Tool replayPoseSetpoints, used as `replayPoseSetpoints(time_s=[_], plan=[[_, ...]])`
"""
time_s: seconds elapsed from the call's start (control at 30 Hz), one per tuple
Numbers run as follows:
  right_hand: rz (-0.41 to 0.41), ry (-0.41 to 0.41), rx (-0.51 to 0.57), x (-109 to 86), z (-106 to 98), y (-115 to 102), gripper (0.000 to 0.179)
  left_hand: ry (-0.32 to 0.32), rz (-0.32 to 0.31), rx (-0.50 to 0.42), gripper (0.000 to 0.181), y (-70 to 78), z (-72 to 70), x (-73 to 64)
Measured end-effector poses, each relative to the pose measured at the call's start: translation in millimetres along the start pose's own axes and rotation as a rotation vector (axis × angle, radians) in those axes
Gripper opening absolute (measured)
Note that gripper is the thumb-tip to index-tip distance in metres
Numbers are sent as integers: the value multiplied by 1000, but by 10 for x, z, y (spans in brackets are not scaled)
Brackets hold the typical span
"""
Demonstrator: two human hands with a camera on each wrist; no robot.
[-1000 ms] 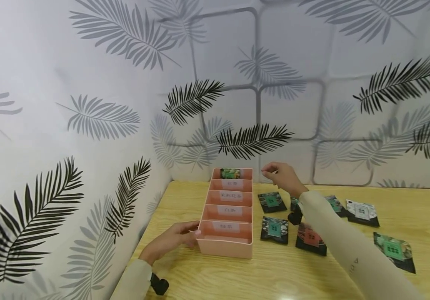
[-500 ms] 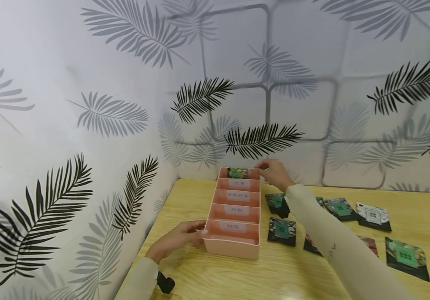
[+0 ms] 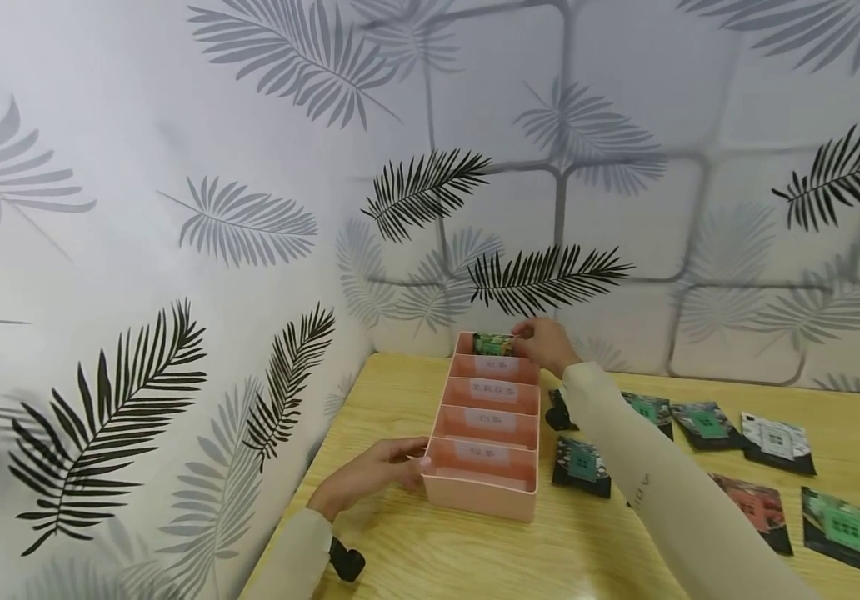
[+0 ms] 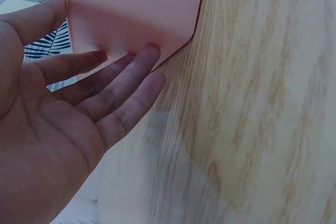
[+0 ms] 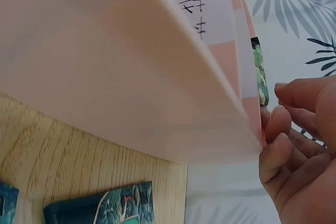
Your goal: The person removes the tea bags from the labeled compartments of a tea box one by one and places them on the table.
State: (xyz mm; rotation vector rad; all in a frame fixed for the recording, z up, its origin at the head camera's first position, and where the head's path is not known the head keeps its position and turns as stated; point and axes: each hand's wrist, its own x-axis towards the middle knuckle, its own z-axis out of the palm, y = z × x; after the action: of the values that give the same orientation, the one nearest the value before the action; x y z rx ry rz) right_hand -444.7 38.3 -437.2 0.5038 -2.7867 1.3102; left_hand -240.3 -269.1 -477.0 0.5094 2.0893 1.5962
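A pink divided storage box (image 3: 475, 500) stands lengthwise on the wood-grain table, with handwritten paper labels inside its compartments. One green-and-black tea packet (image 3: 492, 344) stands in the rearmost compartment. At the near left corner, my left hand (image 3: 370, 477) holds the box, thumb at the rim and fingers against the outer side wall (image 4: 131, 14). My right hand (image 3: 546, 344) reaches the box's far right corner beside that packet. In the right wrist view its fingers are bent around the corner (image 5: 261, 145); whether they pinch the wall or the packet is unclear.
Right of the box lie several tea packets, including a dark one with a teal label (image 3: 582, 467), a white-topped one (image 3: 777, 442), a red one (image 3: 760, 510) and a green one (image 3: 847, 531). My right sleeve (image 3: 647, 483) covers part of this group. A leaf-patterned wall covering (image 3: 617, 321) closes the back.
My right hand has moved left from above the loose packets to the box's far right corner, against the packet's end. The left hand stays on the box. The head view has shifted.
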Motion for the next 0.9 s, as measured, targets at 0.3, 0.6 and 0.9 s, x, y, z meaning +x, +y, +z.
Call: replayPoseSetpoints(time_s=[0.3, 0.6, 0.9], plan=[[50, -9, -21, 9, 16, 2, 27, 20, -19, 33, 55, 21, 41, 51], [-5, 5, -81, 35, 53, 59, 18, 8, -8, 19, 52, 12, 29, 66], [-95, 33, -98, 18, 72, 18, 16, 13, -9, 15, 51, -4, 2, 8]])
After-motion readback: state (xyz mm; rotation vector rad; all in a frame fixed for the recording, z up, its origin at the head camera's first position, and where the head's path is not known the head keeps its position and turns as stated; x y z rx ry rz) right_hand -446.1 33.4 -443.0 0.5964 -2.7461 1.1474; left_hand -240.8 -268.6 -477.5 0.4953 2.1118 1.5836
